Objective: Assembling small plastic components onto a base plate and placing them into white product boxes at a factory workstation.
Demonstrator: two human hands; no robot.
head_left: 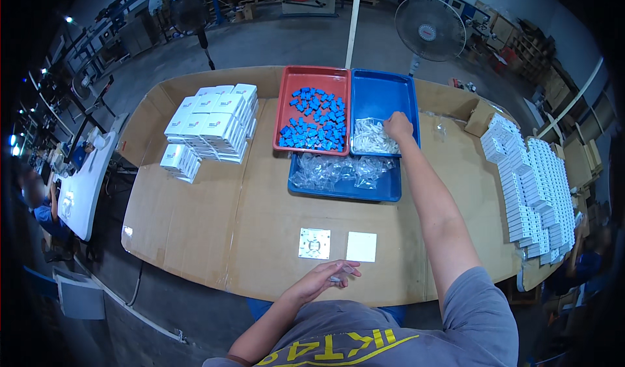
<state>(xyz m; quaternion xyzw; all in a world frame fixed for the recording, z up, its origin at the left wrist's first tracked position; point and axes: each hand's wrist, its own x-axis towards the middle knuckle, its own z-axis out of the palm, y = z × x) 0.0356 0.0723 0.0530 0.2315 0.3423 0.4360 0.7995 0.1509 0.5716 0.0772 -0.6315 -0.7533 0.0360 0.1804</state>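
My left hand (323, 280) is close to my body at the table's near edge, its fingers closed on a small clear plastic bag (348, 270). My right hand (398, 127) reaches far forward into a blue tray (384, 93), over a heap of small white pieces (372, 136). Its fingers are curled down at the heap; what they grip, if anything, is hidden. Just beyond my left hand lie a square white plate with printed markings (314, 244) and, to its right, a plain white square (361, 246).
A red tray (283, 116) holds many blue pieces (316, 116). A lower blue tray (390, 192) contains clear plastic bags (332, 171). White boxes (215, 123) are stacked at left, and rows of white units (530, 191) stand at right. Cardboard (189, 230) covers the table.
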